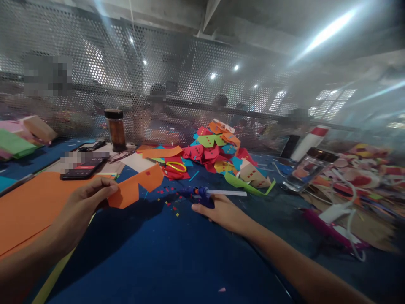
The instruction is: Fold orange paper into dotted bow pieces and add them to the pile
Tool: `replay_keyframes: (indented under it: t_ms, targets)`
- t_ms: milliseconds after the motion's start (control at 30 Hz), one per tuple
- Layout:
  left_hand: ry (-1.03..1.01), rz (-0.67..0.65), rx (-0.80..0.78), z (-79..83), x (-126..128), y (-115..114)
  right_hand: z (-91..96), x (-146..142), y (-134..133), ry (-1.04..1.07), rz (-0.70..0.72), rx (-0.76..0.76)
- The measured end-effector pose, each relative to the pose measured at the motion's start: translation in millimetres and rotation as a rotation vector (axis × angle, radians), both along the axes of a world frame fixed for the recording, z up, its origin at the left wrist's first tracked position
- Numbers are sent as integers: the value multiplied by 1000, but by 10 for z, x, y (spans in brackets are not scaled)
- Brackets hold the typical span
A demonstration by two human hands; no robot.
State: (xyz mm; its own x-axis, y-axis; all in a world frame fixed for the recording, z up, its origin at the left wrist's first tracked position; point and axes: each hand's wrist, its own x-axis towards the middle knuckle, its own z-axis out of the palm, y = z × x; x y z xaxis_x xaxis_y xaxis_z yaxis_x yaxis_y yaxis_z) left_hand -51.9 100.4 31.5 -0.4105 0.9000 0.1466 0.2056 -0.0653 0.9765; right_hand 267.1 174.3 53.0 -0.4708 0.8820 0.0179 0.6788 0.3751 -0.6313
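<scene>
While leaning over worktop (164, 253): pinching orange paper cutout (136, 188) in left hand (85, 200) grip; clasping glue gun (205, 195), lying on worktop, in right hand (221, 211) grip; seemingly gluing nothing yet, pile of folded pieces (218, 147) behind.

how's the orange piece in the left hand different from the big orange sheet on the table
The orange piece is small and cut to a jagged outline; the orange sheet is far larger with straight edges. The piece is held up by the left hand; the sheet lies flat on the table. Both are orange paper.
</scene>
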Motion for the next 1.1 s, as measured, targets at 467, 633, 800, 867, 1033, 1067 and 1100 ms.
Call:
replay_keyframes:
  t_ms: [467,633,800,867,1033,1067,1100]
  targets:
    - [42,-34,25,-6,14,4,-64,-11,51,6,4,49]
    - [22,-39,8,21,39,-7,-63,-7,49,0,-2,34]
    - [-14,-54,-32,12,28,-4,-23,10,14,0,-27,19]
    - [17,-38,-10,-6,9,2,6,15,-10,0,-41,-4]
    - [29,-38,-18,-54,-28,19,69,4,-91,32,-59,-50]
    - [23,-40,-21,-60,-30,25,79,0,-110,43,-63,-53]
    - [18,-39,-23,-65,-30,31,89,-4,-128,55,-65,-52]
